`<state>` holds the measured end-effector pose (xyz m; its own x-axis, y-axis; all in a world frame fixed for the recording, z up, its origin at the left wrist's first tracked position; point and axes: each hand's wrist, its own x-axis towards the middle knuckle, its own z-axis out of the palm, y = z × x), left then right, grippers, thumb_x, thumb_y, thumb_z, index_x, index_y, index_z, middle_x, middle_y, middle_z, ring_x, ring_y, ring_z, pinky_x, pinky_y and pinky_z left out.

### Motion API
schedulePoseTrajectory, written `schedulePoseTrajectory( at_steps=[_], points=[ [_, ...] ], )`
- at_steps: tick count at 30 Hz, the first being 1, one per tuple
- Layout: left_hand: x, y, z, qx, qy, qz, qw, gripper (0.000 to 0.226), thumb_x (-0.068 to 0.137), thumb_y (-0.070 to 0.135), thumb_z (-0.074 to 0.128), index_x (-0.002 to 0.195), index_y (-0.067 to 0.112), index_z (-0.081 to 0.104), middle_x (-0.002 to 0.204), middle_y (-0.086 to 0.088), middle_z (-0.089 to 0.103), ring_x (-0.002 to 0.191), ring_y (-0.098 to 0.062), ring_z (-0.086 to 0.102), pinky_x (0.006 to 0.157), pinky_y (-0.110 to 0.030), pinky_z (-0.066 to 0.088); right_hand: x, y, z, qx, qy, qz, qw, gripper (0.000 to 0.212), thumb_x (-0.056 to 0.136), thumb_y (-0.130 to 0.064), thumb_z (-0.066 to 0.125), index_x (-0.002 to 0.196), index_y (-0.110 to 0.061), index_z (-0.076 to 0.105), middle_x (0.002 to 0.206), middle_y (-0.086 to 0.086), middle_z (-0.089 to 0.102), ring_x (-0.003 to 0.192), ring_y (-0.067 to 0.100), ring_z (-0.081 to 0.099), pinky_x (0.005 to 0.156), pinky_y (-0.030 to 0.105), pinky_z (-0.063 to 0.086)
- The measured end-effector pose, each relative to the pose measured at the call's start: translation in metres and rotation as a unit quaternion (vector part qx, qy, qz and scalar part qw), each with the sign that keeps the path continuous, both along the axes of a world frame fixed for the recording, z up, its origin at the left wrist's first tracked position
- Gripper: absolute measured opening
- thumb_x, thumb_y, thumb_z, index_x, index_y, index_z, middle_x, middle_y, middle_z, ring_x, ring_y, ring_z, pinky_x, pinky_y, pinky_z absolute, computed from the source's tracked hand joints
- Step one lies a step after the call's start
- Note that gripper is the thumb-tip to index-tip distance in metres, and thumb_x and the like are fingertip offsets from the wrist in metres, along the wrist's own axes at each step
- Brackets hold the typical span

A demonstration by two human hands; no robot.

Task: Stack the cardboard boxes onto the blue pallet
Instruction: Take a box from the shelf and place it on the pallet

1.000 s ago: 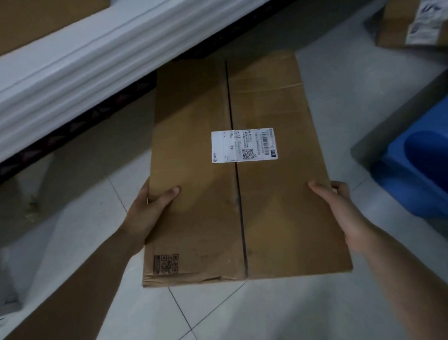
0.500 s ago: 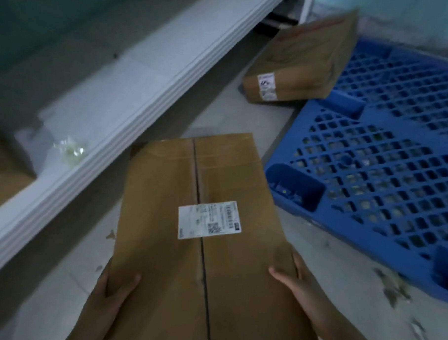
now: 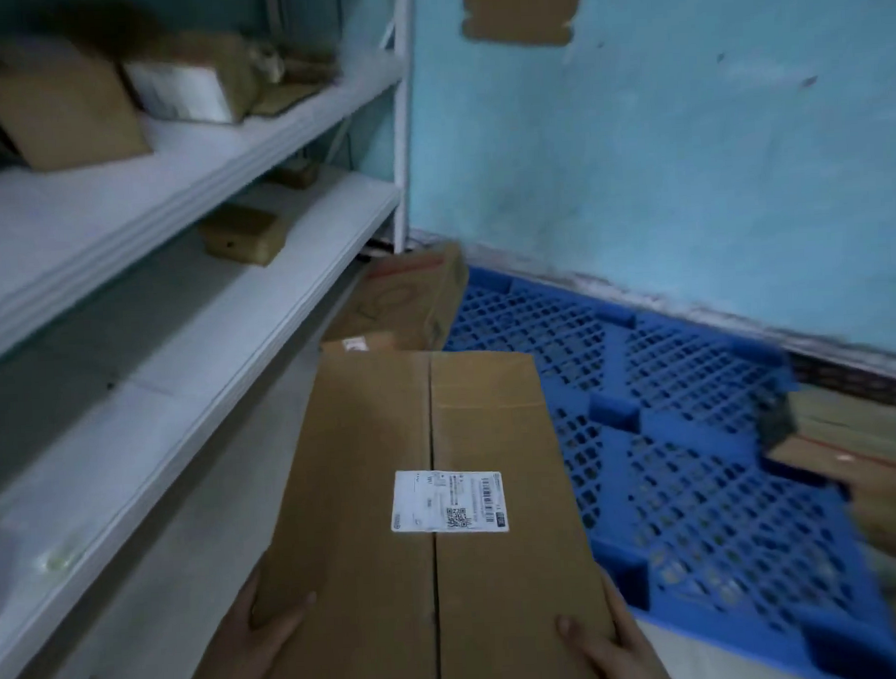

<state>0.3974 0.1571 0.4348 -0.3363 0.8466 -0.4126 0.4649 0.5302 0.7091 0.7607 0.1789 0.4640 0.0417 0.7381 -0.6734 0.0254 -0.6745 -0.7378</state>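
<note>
both hands, left hand (image 3: 259, 640) and right hand (image 3: 611, 645), clamped the labelled cardboard box (image 3: 433, 519) by its near sides, beside the blue pallet (image 3: 698, 472).

Held box (image 3: 433, 519) carried nearer blue pallet (image 3: 696, 431), seemingly raised.

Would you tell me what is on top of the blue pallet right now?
The visible grid of the blue pallet is bare. The carried cardboard box covers its near left corner, so that part cannot be checked.

Matt brown cardboard box (image 3: 391, 495) w/ white paper label (image 3: 449, 500); blue plastic lattice pallet (image 3: 697, 456); smooth white shelving (image 3: 178, 320).
</note>
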Motion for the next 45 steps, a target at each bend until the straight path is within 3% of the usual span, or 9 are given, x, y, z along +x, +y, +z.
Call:
schedulePoseTrajectory(
  at_steps=[3,6,11,20,27,31,34,41,45],
  points=[
    [0.044,0.043,0.092,0.067,-0.061,-0.006,0.996,0.093,0.075,0.046,0.075,0.150,0.023,0.025,0.157,-0.001,0.026,0.144,-0.022,0.022,0.119,-0.037,0.011,0.038,0.025,0.080,0.020,-0.012,-0.003,1.000,0.118,0.046,-0.048,0.094,0.147,-0.048,0.031,0.136,-0.004,0.058,0.111,0.026,0.065,0.096,0.048,0.053],
    [0.085,0.085,0.183,0.127,-0.147,-0.008,0.981,0.076,0.084,0.030,0.069,0.148,0.026,0.029,0.150,-0.003,0.040,0.132,-0.026,0.042,0.114,-0.040,0.027,0.077,0.046,0.166,0.110,-0.018,-0.034,0.993,0.099,0.064,-0.046,0.087,0.143,-0.055,0.028,0.131,-0.006,0.059,0.106,0.025,0.068,0.091,0.047,0.056],
    [0.157,0.125,0.347,0.213,-0.193,-0.032,0.957,0.060,0.088,0.033,0.064,0.141,0.035,0.036,0.123,0.002,0.053,0.088,-0.008,0.054,0.075,-0.029,0.046,0.139,0.057,0.314,0.251,-0.033,-0.050,0.966,0.072,0.082,-0.037,0.076,0.141,-0.052,0.036,0.125,-0.012,0.065,0.103,0.017,0.070,0.089,0.042,0.057],
    [0.223,0.220,0.527,0.304,-0.259,-0.108,0.911,0.050,0.084,0.042,0.068,0.129,0.045,0.047,0.116,0.008,0.064,0.104,-0.020,0.063,0.091,-0.043,0.051,0.208,0.121,0.498,0.424,-0.104,-0.077,0.896,0.060,0.089,-0.031,0.068,0.142,-0.041,0.041,0.126,-0.011,0.066,0.107,0.010,0.068,0.094,0.036,0.054],
    [0.241,0.355,0.536,0.294,-0.284,-0.163,0.898,0.057,0.083,0.041,0.070,0.134,0.046,0.044,0.117,0.012,0.064,0.103,-0.015,0.065,0.083,-0.036,0.054,0.218,0.224,0.506,0.424,-0.141,-0.119,0.887,0.044,0.092,-0.029,0.065,0.129,-0.045,0.046,0.116,-0.018,0.065,0.092,0.001,0.069,0.075,0.024,0.053],
    [0.259,0.419,0.534,0.284,-0.272,-0.196,0.898,0.057,0.087,0.035,0.066,0.138,0.042,0.040,0.112,0.016,0.061,0.097,-0.008,0.064,0.071,-0.024,0.053,0.228,0.275,0.490,0.407,-0.155,-0.152,0.887,0.042,0.092,-0.027,0.065,0.128,-0.042,0.049,0.119,-0.015,0.066,0.100,0.005,0.068,0.080,0.026,0.053],
    [0.273,0.462,0.510,0.267,-0.257,-0.212,0.904,0.057,0.086,0.036,0.067,0.138,0.038,0.042,0.114,0.017,0.061,0.100,-0.005,0.063,0.080,-0.025,0.053,0.241,0.305,0.462,0.375,-0.155,-0.178,0.897,0.056,0.089,-0.030,0.068,0.140,-0.035,0.044,0.128,-0.007,0.065,0.108,0.012,0.067,0.089,0.034,0.053],
    [0.282,0.515,0.356,0.176,-0.205,-0.192,0.944,0.068,0.082,0.048,0.068,0.143,0.037,0.038,0.129,0.012,0.056,0.107,-0.006,0.058,0.088,-0.024,0.047,0.251,0.365,0.320,0.265,-0.132,-0.212,0.931,0.048,0.086,-0.023,0.072,0.129,-0.030,0.049,0.121,0.004,0.067,0.099,0.017,0.068,0.081,0.033,0.054],
    [0.276,0.518,0.228,0.079,-0.191,-0.177,0.962,0.065,0.081,0.050,0.067,0.139,0.038,0.041,0.116,0.015,0.059,0.100,-0.003,0.059,0.082,-0.022,0.048,0.245,0.376,0.191,0.164,-0.117,-0.199,0.959,0.057,0.081,-0.038,0.075,0.132,-0.034,0.049,0.129,0.003,0.063,0.103,0.021,0.067,0.080,0.038,0.055]
  ],
)
